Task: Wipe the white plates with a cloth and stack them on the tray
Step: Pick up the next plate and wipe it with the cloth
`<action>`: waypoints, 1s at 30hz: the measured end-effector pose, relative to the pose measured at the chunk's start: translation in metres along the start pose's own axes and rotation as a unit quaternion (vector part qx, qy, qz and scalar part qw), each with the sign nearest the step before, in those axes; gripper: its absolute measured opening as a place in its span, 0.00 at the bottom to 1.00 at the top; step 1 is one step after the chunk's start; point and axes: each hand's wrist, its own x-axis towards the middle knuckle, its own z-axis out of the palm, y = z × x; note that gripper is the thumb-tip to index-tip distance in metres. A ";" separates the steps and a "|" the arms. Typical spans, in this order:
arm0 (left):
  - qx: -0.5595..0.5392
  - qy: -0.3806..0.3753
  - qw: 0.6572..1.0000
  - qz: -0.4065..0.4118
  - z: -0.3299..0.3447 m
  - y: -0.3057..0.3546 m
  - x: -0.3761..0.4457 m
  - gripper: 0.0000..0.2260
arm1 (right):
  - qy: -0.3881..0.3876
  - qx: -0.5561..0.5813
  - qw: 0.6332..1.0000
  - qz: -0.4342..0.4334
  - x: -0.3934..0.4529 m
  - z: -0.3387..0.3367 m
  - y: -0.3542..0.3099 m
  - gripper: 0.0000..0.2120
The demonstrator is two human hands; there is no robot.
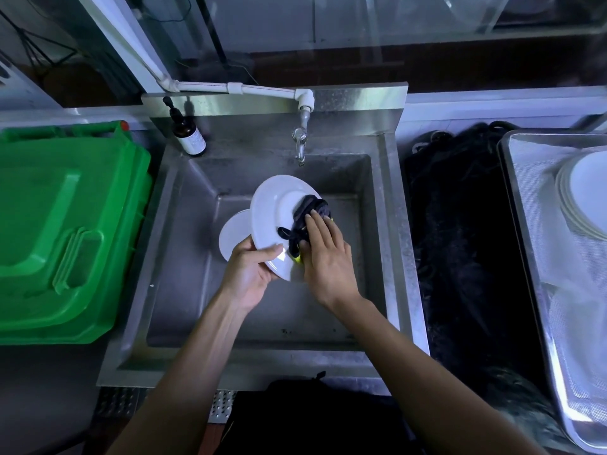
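Note:
Over the steel sink (387, 224) my left hand (248, 274) grips the near rim of a tilted white plate (271, 218), thumb on its face. My right hand (325, 254) presses a dark cloth (310, 210) with a yellow-green edge against the plate's right side, fingers straight on the cloth. Another white plate (233, 236) lies in the sink behind and below the held one, partly hidden. At the right edge a metal tray (525, 198) carries a stack of white plates (581, 195).
A tap (299, 142) hangs over the sink's back, a brown pump bottle (189, 134) stands at its back left corner. A green lidded bin (62, 231) fills the left side. Dark netting (460, 241) lies between sink and tray.

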 end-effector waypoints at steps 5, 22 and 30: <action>-0.014 0.002 1.000 0.012 -0.002 -0.006 -0.001 0.15 | 0.037 0.040 0.995 0.079 -0.006 0.005 -0.005 0.24; 0.008 -0.049 0.999 0.010 -0.014 0.011 -0.006 0.18 | 0.063 0.168 0.979 0.098 0.022 -0.024 0.013 0.23; 0.026 -0.065 0.998 0.000 -0.027 0.017 -0.006 0.17 | 0.076 0.063 0.995 0.015 0.039 -0.035 0.014 0.23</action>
